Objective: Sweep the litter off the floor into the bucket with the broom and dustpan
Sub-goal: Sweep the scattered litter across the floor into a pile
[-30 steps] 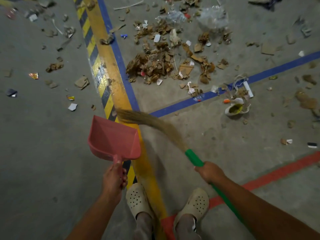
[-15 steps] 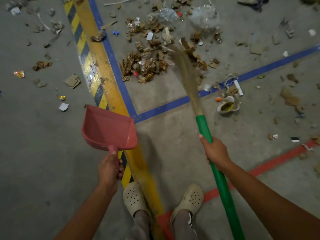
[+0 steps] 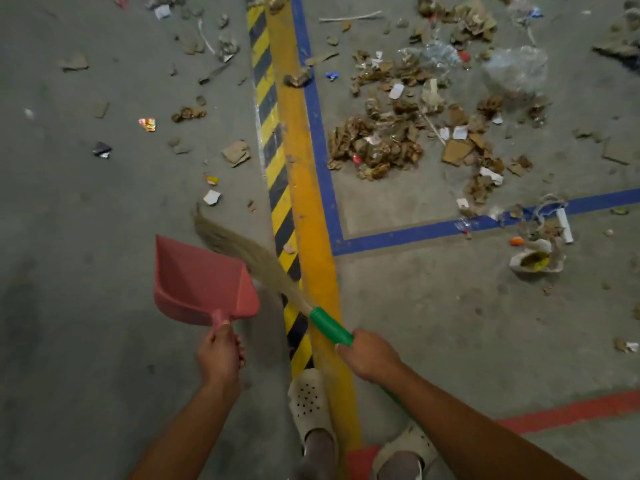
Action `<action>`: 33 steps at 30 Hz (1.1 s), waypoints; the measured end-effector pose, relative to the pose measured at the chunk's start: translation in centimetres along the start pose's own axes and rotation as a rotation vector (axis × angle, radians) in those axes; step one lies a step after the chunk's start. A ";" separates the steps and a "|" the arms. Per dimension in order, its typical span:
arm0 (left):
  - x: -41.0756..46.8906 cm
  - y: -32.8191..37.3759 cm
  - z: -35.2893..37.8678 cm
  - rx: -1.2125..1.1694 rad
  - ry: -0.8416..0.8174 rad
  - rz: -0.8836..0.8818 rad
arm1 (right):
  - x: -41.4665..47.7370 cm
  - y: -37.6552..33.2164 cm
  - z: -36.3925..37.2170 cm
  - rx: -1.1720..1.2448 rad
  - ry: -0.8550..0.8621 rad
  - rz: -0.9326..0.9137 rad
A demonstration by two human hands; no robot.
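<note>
On a grey floor point(image 3: 86, 237), the left hand point(image 3: 220, 355) has its grip closed round the handle of a pink dustpan point(image 3: 201, 282). The broom point(image 3: 330, 325) slants up-left, its bristles point(image 3: 242, 247) beside the dustpan's right edge. The right hand point(image 3: 369, 355) has its grip wrapped round the broom's green handle. Heaped litter point(image 3: 381, 147) lies upper right, beyond a blue line point(image 3: 415, 232).
</note>
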State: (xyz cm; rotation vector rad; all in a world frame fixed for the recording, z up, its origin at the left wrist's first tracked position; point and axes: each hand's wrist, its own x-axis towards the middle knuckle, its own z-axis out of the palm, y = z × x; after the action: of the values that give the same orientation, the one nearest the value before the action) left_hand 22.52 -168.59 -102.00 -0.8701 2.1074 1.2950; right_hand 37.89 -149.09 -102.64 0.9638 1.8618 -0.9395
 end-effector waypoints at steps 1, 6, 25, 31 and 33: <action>0.7 0.0 -0.6 -0.010 -0.003 -0.003 | 1.0 -0.8 0.3 -0.037 -0.034 0.030; 3.1 0.6 -2.5 -0.059 -0.036 -0.020 | 4.8 -1.6 -0.8 -0.067 0.008 0.188; 5.0 4.7 -1.0 -0.122 -0.194 -0.055 | -1.0 0.4 -8.4 0.501 0.422 0.184; 4.3 8.0 -3.0 -0.156 -0.158 -0.019 | -1.8 -6.1 -8.7 0.256 0.326 0.070; 4.5 9.0 -3.7 -0.160 -0.099 0.013 | -1.1 -8.7 -8.9 0.188 0.300 0.019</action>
State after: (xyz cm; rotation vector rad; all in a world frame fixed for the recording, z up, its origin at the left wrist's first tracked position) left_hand 12.53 -170.04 -98.44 -0.8401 1.9579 1.4982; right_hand 27.90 -145.41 -96.19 1.2932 2.0317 -1.0162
